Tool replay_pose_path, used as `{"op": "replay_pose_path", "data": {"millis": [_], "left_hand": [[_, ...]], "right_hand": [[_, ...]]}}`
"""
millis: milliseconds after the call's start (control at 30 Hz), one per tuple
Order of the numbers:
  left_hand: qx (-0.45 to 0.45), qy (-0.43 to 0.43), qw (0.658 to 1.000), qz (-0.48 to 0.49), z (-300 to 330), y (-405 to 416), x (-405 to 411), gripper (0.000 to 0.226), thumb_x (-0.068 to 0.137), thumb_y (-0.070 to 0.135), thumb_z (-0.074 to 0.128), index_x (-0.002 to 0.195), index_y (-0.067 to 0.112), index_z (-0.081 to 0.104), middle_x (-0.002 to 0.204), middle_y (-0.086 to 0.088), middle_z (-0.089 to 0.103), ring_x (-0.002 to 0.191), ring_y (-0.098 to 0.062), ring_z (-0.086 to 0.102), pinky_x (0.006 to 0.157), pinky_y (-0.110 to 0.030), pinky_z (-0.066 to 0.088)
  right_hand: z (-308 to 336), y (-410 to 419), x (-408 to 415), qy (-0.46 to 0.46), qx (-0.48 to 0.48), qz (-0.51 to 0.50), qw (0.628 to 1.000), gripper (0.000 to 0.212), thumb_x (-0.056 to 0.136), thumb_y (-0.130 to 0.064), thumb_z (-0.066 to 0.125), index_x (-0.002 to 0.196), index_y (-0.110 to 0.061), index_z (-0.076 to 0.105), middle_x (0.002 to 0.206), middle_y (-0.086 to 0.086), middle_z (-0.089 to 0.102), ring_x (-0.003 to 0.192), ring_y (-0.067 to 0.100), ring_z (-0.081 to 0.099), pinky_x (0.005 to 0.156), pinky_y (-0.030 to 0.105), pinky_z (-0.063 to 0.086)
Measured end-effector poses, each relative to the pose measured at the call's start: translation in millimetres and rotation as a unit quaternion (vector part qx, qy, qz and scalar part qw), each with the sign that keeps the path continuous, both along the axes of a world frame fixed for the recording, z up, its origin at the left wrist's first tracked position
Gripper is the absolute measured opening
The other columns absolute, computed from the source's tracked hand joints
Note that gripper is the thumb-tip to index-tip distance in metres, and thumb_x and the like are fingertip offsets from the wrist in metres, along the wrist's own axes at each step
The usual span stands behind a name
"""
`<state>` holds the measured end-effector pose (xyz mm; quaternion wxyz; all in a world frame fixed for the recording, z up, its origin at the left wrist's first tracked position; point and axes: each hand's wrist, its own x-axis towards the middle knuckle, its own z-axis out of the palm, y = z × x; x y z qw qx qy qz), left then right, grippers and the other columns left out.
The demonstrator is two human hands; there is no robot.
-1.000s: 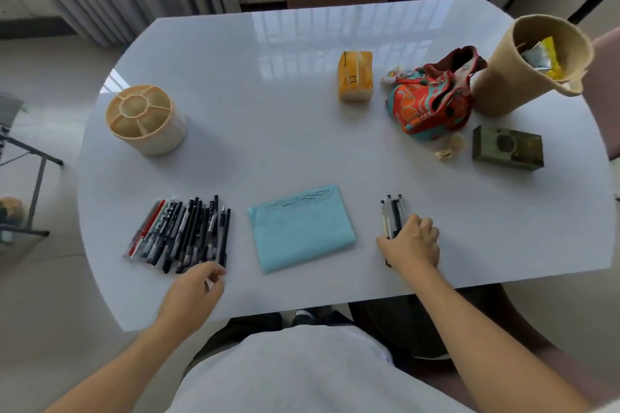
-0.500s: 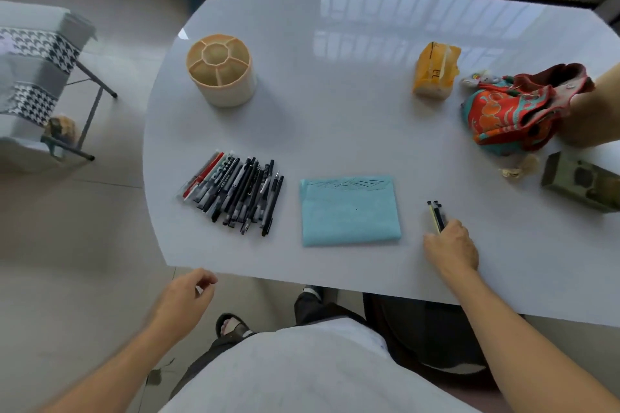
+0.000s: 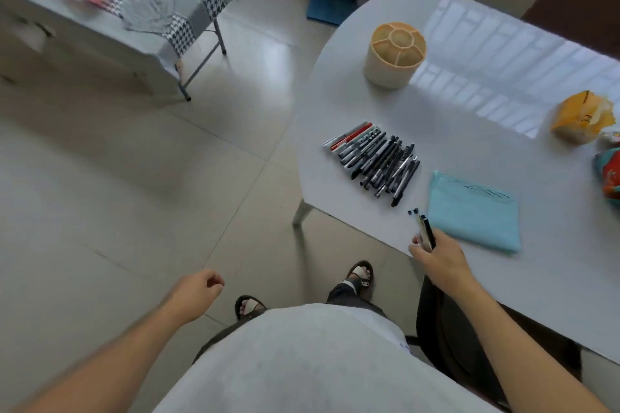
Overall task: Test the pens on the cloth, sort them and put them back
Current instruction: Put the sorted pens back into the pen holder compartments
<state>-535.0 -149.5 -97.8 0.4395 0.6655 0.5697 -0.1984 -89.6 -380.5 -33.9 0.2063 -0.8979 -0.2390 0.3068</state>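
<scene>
White table (image 3: 503,117) — right hand (image 3: 443,255) grips few pens (image 3: 423,228); left hand (image 3: 198,292) curled, holding nothing.

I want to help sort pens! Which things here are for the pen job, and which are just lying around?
For the job: row of pens, blue cloth, round pen holder, pens held in the right hand.
Lying about: yellow packet, colourful pouch.

1. White glossy table (image 3: 469,117), rounded at its end.
2. On it: a compartmented round pen holder (image 3: 396,55), a row of pens (image 3: 377,161), a light blue cloth (image 3: 474,216), an orange packet (image 3: 582,117).
</scene>
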Motion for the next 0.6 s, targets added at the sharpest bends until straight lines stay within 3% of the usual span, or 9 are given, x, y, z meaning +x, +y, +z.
{"op": "replay_pose_path", "data": {"millis": [233,600], "left_hand": [[-0.023,0.022,0.993,0.113,1.2,-0.8,-142.2,0.011,0.092,0.020,0.062,0.093,0.020,0.072,0.087,0.000,0.070,0.080,-0.021,0.067,0.068,-0.028,0.049],[-0.063,0.027,0.945,0.321,3.1,0.4,-278.5,0.013,0.089,0.014,0.059,0.084,0.019,0.070,0.084,-0.005,0.074,0.075,-0.023,0.071,0.069,-0.028,0.054]], "right_hand": [[-13.9,100.9,-111.9,0.111,-0.074,0.176,0.975,0.011,0.096,-0.037,0.063,0.093,-0.027,0.061,0.073,0.003,0.070,0.059,0.017,0.068,0.052,0.034,0.055],[-43.7,254.2,-213.5,0.133,-0.172,0.266,0.939,0.014,0.100,-0.022,0.062,0.098,-0.010,0.055,0.069,0.013,0.062,0.048,0.023,0.059,0.045,0.033,0.045]]}}
